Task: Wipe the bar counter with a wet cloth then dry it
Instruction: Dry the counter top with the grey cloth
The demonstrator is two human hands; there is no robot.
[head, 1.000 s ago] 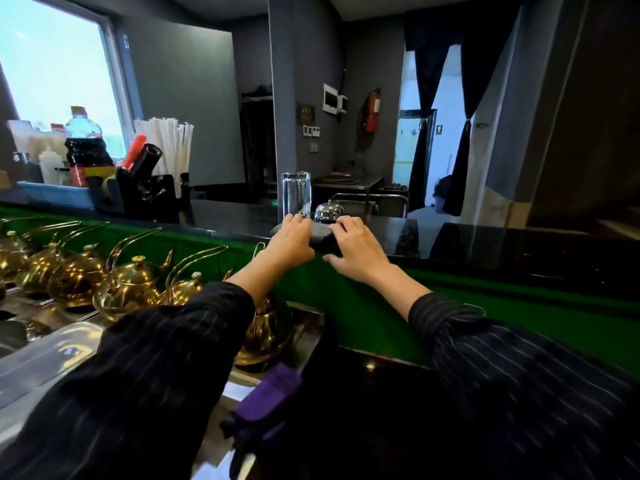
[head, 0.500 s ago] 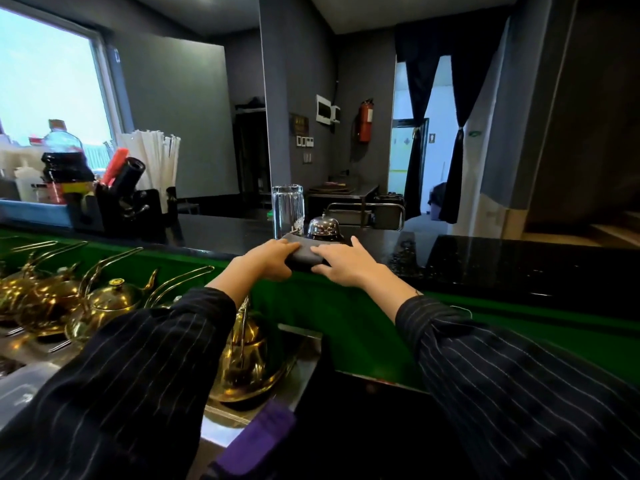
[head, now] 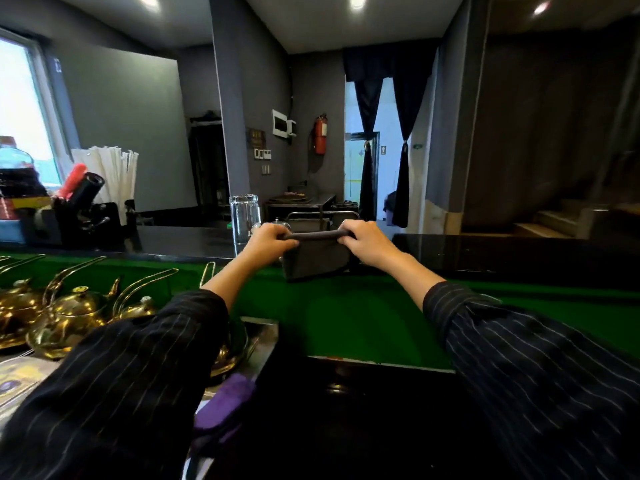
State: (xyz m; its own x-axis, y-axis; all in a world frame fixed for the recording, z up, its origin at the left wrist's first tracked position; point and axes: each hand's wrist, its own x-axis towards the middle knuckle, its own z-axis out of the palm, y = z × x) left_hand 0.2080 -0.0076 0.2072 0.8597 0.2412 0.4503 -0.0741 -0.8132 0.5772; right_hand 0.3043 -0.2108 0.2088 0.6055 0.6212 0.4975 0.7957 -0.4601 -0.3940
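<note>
A dark grey folded cloth (head: 313, 256) hangs in the air just above the near edge of the black bar counter (head: 502, 251). My left hand (head: 268, 242) grips its upper left corner and my right hand (head: 367, 241) grips its upper right corner, stretching the top edge between them. The cloth's lower part droops in front of the green counter front (head: 346, 317). Both arms wear dark pinstriped sleeves.
An upturned clear glass (head: 244, 216) and a small silver bell (head: 278, 222) stand on the counter behind my left hand. A black caddy (head: 81, 209), white straws (head: 109, 178) and bottles sit far left. Brass teapots (head: 69, 317) line the lower shelf. A purple cloth (head: 227, 405) lies below.
Both hands have lifted the cloth off the counter top and pulled it toward me, holding it up by its corners. The view has tilted upward.
</note>
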